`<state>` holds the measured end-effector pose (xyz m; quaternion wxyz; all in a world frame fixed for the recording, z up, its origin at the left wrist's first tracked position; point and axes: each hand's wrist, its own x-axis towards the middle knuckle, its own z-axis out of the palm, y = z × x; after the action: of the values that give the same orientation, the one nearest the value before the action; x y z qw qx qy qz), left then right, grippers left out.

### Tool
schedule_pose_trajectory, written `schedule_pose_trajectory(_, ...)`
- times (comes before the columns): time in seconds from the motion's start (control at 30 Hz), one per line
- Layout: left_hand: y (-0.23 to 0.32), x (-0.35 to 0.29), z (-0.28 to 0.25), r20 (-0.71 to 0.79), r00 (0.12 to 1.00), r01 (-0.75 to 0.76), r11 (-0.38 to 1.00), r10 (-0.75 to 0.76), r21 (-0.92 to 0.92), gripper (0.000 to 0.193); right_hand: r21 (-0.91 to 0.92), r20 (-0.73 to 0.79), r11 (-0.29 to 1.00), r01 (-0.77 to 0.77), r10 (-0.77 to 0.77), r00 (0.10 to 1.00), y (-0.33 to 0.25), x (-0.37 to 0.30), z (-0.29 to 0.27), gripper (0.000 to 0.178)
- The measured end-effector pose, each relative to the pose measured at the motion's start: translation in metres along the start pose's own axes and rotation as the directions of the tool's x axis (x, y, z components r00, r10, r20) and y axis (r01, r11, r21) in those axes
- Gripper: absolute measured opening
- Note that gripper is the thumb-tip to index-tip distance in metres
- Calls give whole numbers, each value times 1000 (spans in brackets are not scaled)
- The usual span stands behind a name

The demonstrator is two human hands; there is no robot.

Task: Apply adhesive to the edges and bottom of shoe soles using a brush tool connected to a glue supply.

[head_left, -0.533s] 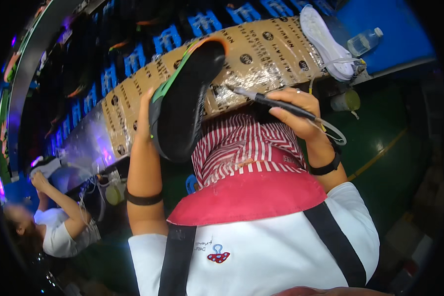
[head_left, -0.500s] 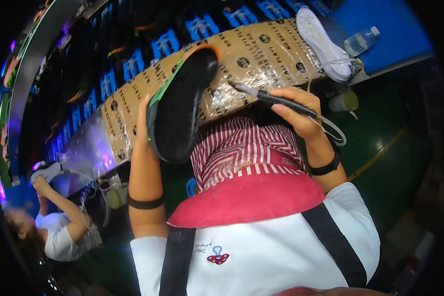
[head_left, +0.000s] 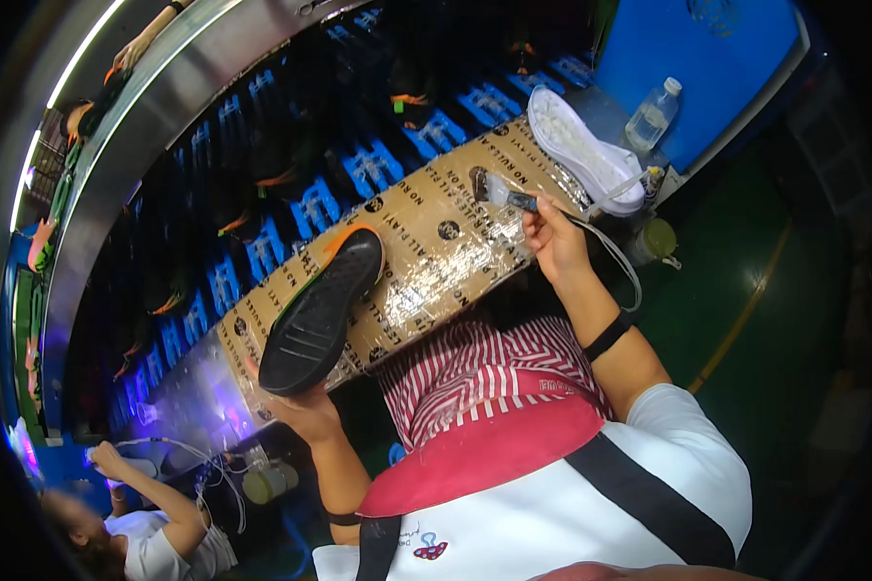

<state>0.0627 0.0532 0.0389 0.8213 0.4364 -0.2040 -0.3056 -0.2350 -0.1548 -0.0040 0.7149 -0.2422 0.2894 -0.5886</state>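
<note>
My left hand (head_left: 305, 412) holds a black shoe sole (head_left: 310, 320) with an orange and green rim from beneath its near end. The fingers are partly hidden under the sole, whose ridged, hollowed inner side faces up. In my right hand (head_left: 557, 242) is a glue brush (head_left: 520, 199), gripped by its dark handle. A clear tube (head_left: 622, 259) trails from that handle. The brush's dark, wet-looking bristles lie over the bench, apart from the black sole. Beyond my right hand sits a white sole (head_left: 591, 155) with a hollow inner side.
Brown printed tape under clear film covers the bench (head_left: 421, 281). Behind it runs a conveyor with several blue holders (head_left: 373, 167). At the far right, a clear bottle (head_left: 654, 116) stands by a blue panel (head_left: 722, 68). A lidded pot (head_left: 657, 239) hangs nearby. Another person (head_left: 160, 533) works at the lower left.
My left hand has lowered the sole and tilted it toward the left. My right hand has carried the brush away from the sole, toward the white one. The whole view has also turned.
</note>
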Motion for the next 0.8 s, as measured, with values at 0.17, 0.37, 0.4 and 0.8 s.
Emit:
schedule_pose_trajectory(0.17,-5,-4,-1,199,957,-273,893,212,358,115,16,88,998,-54,52,995,-6,-2,19,27)
schedule_pose_trajectory(0.37,-8,-17,19,276,924,-370,799,264,475,106,-107,270,983,-147,171,948,-7,0,63,26)
schedule_pose_trajectory(0.4,-6,-22,25,280,928,-359,796,246,487,106,-163,322,976,-147,193,927,-7,-2,74,26)
schedule_pose_trajectory(0.8,-22,-43,10,291,924,-365,806,250,466,108,-689,397,696,-202,595,698,58,-12,141,20)
